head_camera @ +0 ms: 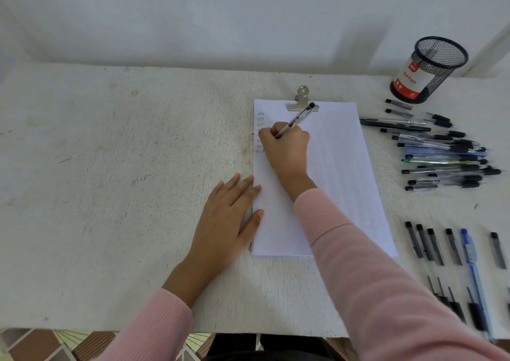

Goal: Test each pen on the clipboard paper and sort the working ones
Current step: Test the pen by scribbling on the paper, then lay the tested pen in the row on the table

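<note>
A test stroke is in hand: the right hand (287, 147) pinches a clear pen (296, 120), tip at the left margin of the clipboard paper (339, 167), while the left hand (229, 217) lies spread flat on its edge. Next comes judging the mark and sorting. The mesh pen cup (430, 69) looks empty.

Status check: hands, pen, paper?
Right hand gripping pen, tip on paper. Left hand flat, pinning paper's left edge. Untested pile right; nothing obstructing.

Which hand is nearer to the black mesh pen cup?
Right. The right hand writes on the white paper, left of and nearer than the black mesh pen cup; the left hand rests farther left.
</note>
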